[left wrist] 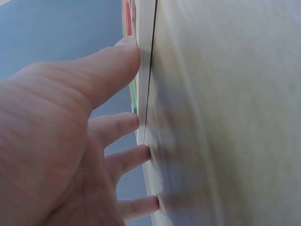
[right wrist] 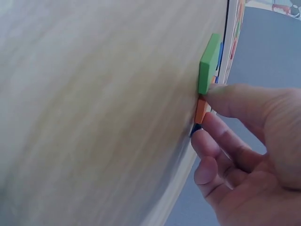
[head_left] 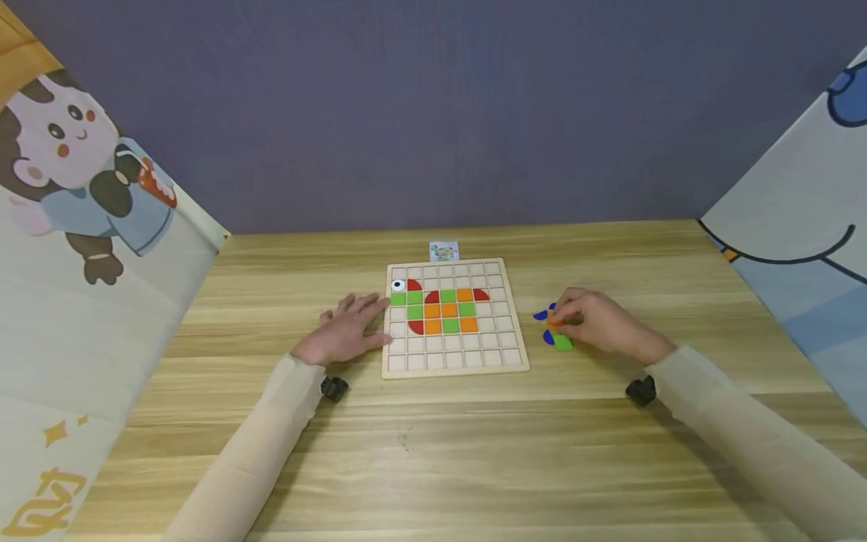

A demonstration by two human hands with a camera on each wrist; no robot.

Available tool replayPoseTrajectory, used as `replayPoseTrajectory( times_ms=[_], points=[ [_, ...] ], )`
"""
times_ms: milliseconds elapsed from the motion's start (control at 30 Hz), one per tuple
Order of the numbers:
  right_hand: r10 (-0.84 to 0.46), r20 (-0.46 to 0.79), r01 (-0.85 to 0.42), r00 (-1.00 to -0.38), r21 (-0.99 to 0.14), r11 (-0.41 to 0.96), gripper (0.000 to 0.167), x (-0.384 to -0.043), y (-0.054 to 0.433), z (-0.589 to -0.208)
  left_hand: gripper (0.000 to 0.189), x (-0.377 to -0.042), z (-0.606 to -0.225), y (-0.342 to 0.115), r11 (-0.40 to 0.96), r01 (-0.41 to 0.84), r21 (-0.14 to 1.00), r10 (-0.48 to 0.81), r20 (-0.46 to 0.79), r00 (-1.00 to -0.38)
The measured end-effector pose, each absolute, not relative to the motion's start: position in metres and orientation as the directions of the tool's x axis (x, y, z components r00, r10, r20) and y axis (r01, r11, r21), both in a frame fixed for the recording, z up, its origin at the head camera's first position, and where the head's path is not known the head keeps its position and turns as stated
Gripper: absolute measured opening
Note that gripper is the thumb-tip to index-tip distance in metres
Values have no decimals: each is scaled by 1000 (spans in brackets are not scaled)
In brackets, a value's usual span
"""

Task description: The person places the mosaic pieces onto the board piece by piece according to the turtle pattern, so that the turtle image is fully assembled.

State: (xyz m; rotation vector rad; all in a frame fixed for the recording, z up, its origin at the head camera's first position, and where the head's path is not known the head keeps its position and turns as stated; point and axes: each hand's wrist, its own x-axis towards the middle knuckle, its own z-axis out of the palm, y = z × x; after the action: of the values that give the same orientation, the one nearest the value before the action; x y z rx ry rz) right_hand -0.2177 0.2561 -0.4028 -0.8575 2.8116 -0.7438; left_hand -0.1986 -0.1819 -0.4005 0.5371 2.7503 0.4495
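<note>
A wooden grid board [head_left: 491, 359] lies on the table, with green, orange and red tiles [head_left: 449, 309] and a round eye piece [head_left: 397, 285] set in its cells. My left hand [head_left: 347, 329] rests at the board's left edge, fingers spread and fairly straight, thumb [left wrist: 115, 63] against the rim. To the right of the board, my right hand [head_left: 599, 320] pinches an orange tile [right wrist: 201, 109] between thumb and fingertips, low over the table. Around those fingertips lie a green square tile [head_left: 563, 342] and several blue rounded pieces [head_left: 549, 337], partly hidden by the hand.
A small picture card [head_left: 443, 251] lies against the board's far edge. Behind the wooden table [head_left: 433, 452] rises a dark blue-grey wall [head_left: 447, 113]. Cartoon-printed panels stand at the left [head_left: 88, 301] and right [head_left: 779, 196].
</note>
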Motion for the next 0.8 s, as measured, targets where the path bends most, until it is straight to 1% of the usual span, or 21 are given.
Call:
replayPoseTrajectory(
  times_ms=[167,300,467,567,667,800],
  points=[
    [-504,5,-446,-864,-473,760,16,-218,252,-401,75,-199,-402,-183,884,312,348,405,-236,-883],
    [-496,41,-450,-867,-494,744,17,-221,243,-397,74,-198,-402,-183,886,308,348,402,-241,-884],
    [-576,94,-534,-812,-516,670,14,-229,216,-390,73,-197,-399,-184,885,301,356,398,-243,-885],
    [-619,74,-551,-782,-546,631,13,-236,196,-389,73,-197,-399,-183,884,303,357,401,-242,-884],
    [-642,47,-550,-765,-567,613,12,-242,178,-390,73,-198,-399,-183,883,309,354,404,-238,-883],
    [-658,46,-574,-752,-537,618,11,-248,162,-391,73,-199,-400,-183,881,316,351,410,-236,-881]
  ],
)
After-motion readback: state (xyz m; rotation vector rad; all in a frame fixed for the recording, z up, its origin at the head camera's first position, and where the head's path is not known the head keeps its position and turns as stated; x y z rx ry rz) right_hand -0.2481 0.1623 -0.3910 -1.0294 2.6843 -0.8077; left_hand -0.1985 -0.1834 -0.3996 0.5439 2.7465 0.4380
